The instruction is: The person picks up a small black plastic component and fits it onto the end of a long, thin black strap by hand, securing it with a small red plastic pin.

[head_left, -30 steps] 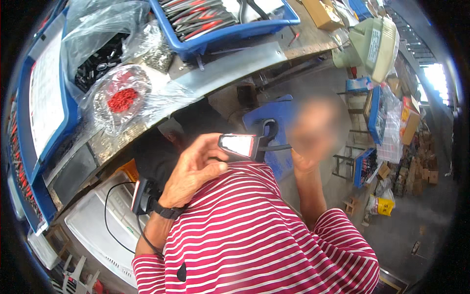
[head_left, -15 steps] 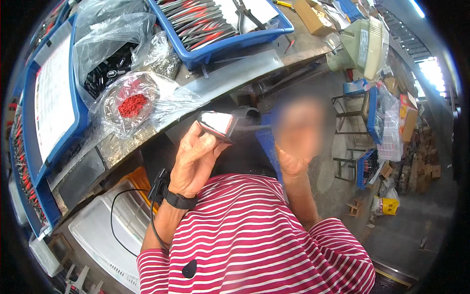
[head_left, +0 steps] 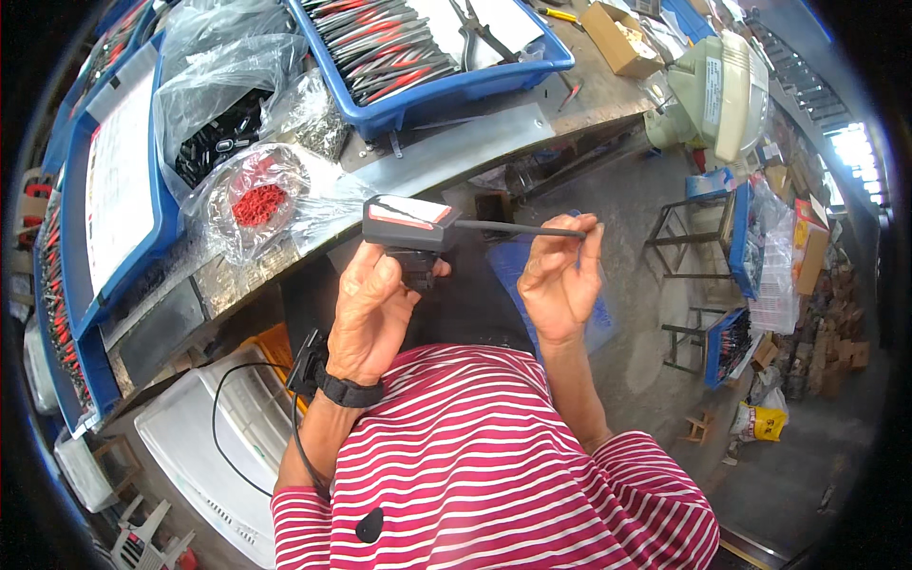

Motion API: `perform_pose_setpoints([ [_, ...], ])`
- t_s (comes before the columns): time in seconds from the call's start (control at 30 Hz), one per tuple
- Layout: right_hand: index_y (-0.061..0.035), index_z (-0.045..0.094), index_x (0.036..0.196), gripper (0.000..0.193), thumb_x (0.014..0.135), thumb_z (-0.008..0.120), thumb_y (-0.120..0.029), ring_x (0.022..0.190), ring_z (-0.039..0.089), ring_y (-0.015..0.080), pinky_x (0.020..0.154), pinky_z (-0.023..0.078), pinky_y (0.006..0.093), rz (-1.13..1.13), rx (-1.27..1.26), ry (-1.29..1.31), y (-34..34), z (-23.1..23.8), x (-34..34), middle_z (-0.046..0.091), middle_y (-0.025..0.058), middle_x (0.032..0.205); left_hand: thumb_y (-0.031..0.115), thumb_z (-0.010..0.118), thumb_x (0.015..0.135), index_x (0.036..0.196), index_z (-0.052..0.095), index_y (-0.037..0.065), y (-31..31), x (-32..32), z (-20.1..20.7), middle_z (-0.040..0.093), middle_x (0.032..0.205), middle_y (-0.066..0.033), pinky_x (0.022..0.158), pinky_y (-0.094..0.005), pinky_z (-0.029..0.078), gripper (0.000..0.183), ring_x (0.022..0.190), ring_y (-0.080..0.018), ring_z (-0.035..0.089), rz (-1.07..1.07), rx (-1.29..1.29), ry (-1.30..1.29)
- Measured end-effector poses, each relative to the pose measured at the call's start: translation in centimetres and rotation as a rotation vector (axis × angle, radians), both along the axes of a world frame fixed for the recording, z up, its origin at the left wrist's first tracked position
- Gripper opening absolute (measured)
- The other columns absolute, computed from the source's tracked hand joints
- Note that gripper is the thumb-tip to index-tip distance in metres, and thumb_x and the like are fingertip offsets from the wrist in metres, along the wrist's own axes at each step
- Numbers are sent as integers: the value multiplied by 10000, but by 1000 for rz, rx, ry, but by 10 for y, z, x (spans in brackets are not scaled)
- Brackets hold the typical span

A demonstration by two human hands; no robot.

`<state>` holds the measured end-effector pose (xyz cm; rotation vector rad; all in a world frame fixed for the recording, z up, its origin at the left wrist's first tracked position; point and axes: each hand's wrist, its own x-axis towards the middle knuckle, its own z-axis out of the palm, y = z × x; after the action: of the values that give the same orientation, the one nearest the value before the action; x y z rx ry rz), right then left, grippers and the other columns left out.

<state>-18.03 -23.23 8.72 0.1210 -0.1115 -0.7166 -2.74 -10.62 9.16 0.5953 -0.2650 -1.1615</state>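
Note:
A dark grey boxy piece (head_left: 408,233) with a white and red label on its top is held up in front of my chest. From its right side runs a thin dark rod (head_left: 518,227). My left hand (head_left: 370,309) is closed on the boxy piece from below, by a black part under it; the exact grip is partly hidden. My right hand (head_left: 562,280) pinches the rod's far end between thumb and fingertips. A black strap (head_left: 350,389) with a device and cable sits round my left wrist.
Along the far side runs a workbench with a metal edge (head_left: 475,142). On it stand a blue bin (head_left: 456,93) of grey and red parts with pliers, a clear bag (head_left: 285,185) of small red pieces, and another blue bin (head_left: 157,223). At right are a green machine (head_left: 708,95) and racks.
The boxy piece has shifted slightly left and up and turned, so its dark side and the rod show clearly. My right hand, blurred before, now shows pinching the rod end.

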Motion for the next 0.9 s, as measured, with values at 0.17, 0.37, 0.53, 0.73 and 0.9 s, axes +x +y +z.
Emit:
perform_pose_setpoints([
  [0.17, -121, 587, 1029, 258, 920, 442, -304, 957, 544, 189, 729, 529, 326, -1, -98, 34, -1, -10, -6, 556, 76, 998, 233, 666, 769, 1184, 427, -24, -6, -4, 4, 577, 936, -142, 848, -434, 427, 544, 842, -248, 568, -126, -84, 89],
  [0.37, -140, 552, 1102, 243, 902, 489, -263, 862, 551, 194, 697, 507, 298, -16, -282, 174, -5, -19, -7, 551, 121, 989, 209, 668, 771, 1160, 445, 0, -5, -2, 18, 583, 937, -149, 817, -426, 450, 495, 843, -261, 582, -48, -8, 62],
  [0.53, -23, 494, 1154, 339, 850, 555, -160, 927, 566, 235, 810, 482, 339, -47, -706, 467, 5, -21, 4, 544, 169, 1060, 27, 587, 799, 1198, 368, 9, 0, 2, 29, 531, 1120, -182, 788, -348, 488, 455, 924, -249, 587, -7, 24, -12],
  [0.73, 44, 564, 1027, 187, 877, 495, -44, 841, 559, 125, 790, 443, 259, 116, -1207, 1100, 34, 5, 28, 599, 72, 890, 22, 601, 793, 1137, 424, -11, 5, -3, 20, 609, 957, -111, 718, -238, 455, 388, 807, -112, 566, 104, 178, -95],
  [0.9, 44, 547, 1059, 205, 894, 456, -35, 837, 557, 130, 781, 444, 254, 174, -1264, 1106, 45, -13, 28, 582, 68, 895, 64, 613, 797, 1120, 470, -59, 15, -6, 3, 609, 840, -67, 685, -202, 426, 373, 731, -82, 551, 144, 369, -269],
])
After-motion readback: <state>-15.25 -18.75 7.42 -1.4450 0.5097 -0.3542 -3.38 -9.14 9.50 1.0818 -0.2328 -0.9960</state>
